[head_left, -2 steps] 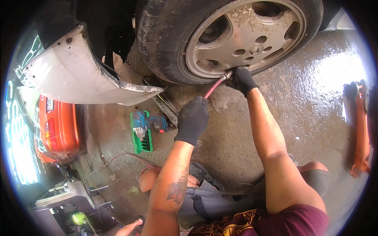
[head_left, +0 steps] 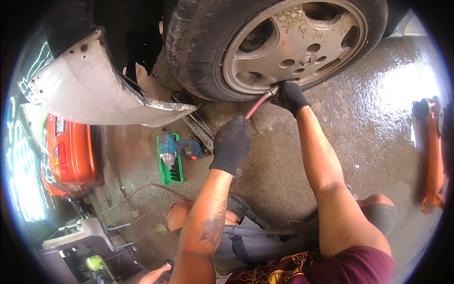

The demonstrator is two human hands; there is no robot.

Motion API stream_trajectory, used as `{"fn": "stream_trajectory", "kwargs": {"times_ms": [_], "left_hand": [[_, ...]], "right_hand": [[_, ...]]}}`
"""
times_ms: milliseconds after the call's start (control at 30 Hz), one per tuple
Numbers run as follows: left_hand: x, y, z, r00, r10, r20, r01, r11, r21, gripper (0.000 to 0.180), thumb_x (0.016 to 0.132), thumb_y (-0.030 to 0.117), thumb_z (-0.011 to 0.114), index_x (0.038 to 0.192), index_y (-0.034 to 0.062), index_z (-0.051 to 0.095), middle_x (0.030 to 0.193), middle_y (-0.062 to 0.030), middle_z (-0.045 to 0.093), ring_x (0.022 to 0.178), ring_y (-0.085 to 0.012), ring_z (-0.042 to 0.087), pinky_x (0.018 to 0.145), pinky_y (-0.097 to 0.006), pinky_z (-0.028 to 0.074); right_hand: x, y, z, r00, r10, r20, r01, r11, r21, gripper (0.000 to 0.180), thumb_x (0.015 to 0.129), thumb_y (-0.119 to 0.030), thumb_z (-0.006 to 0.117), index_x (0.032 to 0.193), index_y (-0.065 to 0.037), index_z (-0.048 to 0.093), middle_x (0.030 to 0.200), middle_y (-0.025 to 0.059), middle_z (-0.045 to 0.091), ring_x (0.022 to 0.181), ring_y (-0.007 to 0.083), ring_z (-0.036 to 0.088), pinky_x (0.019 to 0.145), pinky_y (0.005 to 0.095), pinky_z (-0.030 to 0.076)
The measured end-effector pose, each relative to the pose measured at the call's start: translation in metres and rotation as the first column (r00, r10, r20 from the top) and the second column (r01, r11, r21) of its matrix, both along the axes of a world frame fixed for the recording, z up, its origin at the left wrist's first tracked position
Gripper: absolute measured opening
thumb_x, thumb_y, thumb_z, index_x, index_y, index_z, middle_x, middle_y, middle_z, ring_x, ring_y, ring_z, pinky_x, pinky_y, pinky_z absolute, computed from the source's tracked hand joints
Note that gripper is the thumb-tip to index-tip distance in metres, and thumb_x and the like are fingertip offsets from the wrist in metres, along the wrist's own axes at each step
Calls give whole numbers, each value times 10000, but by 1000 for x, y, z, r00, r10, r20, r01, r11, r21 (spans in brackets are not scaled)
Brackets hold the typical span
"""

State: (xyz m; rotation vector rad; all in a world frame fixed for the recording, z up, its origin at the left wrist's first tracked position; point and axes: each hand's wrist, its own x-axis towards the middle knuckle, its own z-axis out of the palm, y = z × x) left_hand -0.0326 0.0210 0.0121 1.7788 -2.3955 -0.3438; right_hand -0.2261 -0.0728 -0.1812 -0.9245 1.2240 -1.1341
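Both hands wear black knit gloves. Right hand [head_left: 290, 97] is closed around the metal end fitting of a thin red air hose [head_left: 257, 105], pressed to the rim of the dusty silver wheel [head_left: 293, 45] at its lower edge; left hand [head_left: 231, 144] is curled shut around the same hose lower down. Around the wheel sits a worn black tyre [head_left: 198, 57] — matte and grimy. On the wet, rough concrete floor [head_left: 369, 118] nearby lie a teal impact wrench [head_left: 177, 147] and a green socket rail [head_left: 168, 165], below a dented white bumper [head_left: 94, 90].
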Motion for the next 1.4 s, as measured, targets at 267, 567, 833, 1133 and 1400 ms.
{"fn": "stream_trajectory", "kwargs": {"times_ms": [267,567,833,1133,1400], "left_hand": [[11,-3,-17,978,-169,126,191,963,-189,212,894,203,447,789,61,564,727,-145,608,707,-325,605,648,-421,488],[-14,-5,-2,994,-106,40,109,991,-82,187,881,191,460,807,61,573,711,-158,602,684,-343,598,622,-441,480],[-12,-8,-1,996,0,93,-1,1000,11,260,911,262,440,845,46,568,766,-205,614,738,-385,600,654,-474,470],[-13,-1,14,995,58,76,-68,989,135,266,921,256,440,871,26,563,781,-216,609,758,-400,592,671,-476,462],[-25,4,6,1000,15,3,-15,995,98,247,922,218,458,861,0,557,777,-225,586,753,-417,562,672,-480,430]], "right_hand": [[4,19,65,809,-227,542,10,927,374,208,905,-276,422,924,-107,543,706,12,580,579,133,609,575,311,566],[-15,-1,-16,991,-76,-107,69,996,-61,258,889,-327,456,932,-100,570,725,7,565,562,112,575,531,283,547],[-11,2,-6,991,-84,-107,79,996,-48,264,879,-320,457,905,-88,582,688,12,543,565,113,568,512,279,533],[-2,7,41,978,-101,182,61,975,214,226,874,-268,456,882,-81,584,675,18,537,566,115,568,519,286,536],[-23,0,-22,985,-91,-150,70,988,-136,283,669,-180,680,911,-41,630,711,175,610,653,293,624,583,380,498]]}}
